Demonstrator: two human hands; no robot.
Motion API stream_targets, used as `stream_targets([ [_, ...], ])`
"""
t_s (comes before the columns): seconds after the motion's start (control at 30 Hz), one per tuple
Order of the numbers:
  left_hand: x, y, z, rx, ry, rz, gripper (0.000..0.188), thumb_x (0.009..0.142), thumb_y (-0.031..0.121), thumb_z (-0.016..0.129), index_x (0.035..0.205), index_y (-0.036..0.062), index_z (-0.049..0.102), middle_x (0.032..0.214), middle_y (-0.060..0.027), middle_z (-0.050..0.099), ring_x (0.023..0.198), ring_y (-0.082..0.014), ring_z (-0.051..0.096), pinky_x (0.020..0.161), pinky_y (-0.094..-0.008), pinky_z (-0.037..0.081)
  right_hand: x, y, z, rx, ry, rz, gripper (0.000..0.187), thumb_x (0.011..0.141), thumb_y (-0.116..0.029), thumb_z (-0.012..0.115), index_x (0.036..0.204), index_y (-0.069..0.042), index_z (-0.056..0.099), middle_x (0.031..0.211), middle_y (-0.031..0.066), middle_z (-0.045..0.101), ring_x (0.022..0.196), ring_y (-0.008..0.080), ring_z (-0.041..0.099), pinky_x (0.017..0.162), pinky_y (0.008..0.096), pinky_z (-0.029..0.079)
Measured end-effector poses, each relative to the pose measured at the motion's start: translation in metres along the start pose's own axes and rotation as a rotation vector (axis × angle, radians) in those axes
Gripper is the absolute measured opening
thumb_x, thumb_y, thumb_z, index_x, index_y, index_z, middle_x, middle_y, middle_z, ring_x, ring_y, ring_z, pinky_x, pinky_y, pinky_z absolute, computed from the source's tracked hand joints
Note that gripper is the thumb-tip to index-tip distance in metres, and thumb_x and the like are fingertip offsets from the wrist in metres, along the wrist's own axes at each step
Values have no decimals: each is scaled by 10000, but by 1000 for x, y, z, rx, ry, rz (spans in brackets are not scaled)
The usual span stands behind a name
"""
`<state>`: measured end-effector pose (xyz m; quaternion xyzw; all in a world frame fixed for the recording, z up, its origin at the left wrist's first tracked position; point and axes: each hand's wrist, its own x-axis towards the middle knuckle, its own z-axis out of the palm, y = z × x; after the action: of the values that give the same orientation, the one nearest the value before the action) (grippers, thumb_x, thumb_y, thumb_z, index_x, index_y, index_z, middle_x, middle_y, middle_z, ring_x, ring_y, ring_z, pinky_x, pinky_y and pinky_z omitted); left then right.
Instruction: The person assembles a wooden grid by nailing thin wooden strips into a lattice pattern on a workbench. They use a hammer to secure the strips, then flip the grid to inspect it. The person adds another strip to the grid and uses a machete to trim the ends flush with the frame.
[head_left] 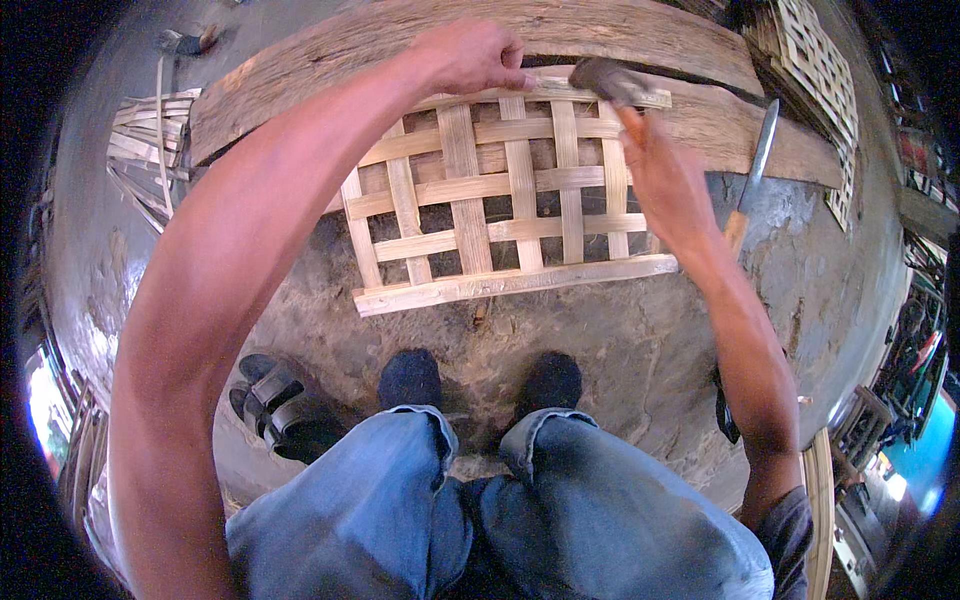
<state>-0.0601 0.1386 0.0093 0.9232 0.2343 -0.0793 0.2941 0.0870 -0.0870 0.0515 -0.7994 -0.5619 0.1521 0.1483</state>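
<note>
A woven bamboo panel (460, 160) of crossed flat strips lies in front of me, its far edge resting on a rough wooden plank (700, 112). My left hand (475, 60) is closed in a pinch at the panel's far edge strip; whatever its fingertips hold is hidden. In my right hand (668, 180) is a hammer (612, 84), gripped by its orange handle. The dark hammer head, slightly blurred, is over the far edge strip, to the right of my left hand. A thicker strip frames the panel's near edge.
A knife (762, 160) with a wooden handle lies right of my right hand, its blade tip against the plank. Another woven panel (815, 80) is at the far right. Split strips (155, 140) lie at the left. Sandals (285, 400) sit beside my feet on the rough floor.
</note>
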Motion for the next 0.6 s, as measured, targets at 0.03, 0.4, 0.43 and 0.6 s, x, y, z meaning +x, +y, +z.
stream_targets([
  [0.03, -1, 2, -4, 22, 15, 26, 342, 817, 398, 679, 810, 57, 656, 699, -124, 620, 648, -240, 575, 628, -396, 460, 2, 3, 7, -18, -22, 6, 230, 949, -236, 501, 991, -15, 453, 697, 274, 600, 693, 488, 591, 594, 581, 440],
  [0.4, -65, -62, -54, -88, -113, 9, 337, 778, 406, 703, 808, 72, 666, 772, -75, 665, 737, -194, 611, 691, -353, 472, -2, 7, 6, -71, -37, 0, 239, 955, -235, 499, 961, 0, 456, 680, 267, 597, 683, 487, 590, 589, 577, 440],
  [0.43, -71, -62, -49, -78, -86, -14, 348, 763, 413, 716, 808, 71, 671, 773, -79, 667, 729, -202, 611, 686, -356, 475, -1, 1, 2, -72, -50, 11, 239, 955, -236, 501, 958, -1, 456, 675, 262, 597, 679, 485, 591, 583, 572, 440],
  [0.6, -80, -66, -29, -37, -53, -114, 384, 733, 448, 744, 805, 77, 680, 763, -87, 668, 709, -222, 614, 671, -363, 481, 5, -43, 8, 117, 5, -107, 231, 952, -236, 508, 943, -14, 448, 653, 243, 598, 648, 471, 592, 549, 554, 440],
])
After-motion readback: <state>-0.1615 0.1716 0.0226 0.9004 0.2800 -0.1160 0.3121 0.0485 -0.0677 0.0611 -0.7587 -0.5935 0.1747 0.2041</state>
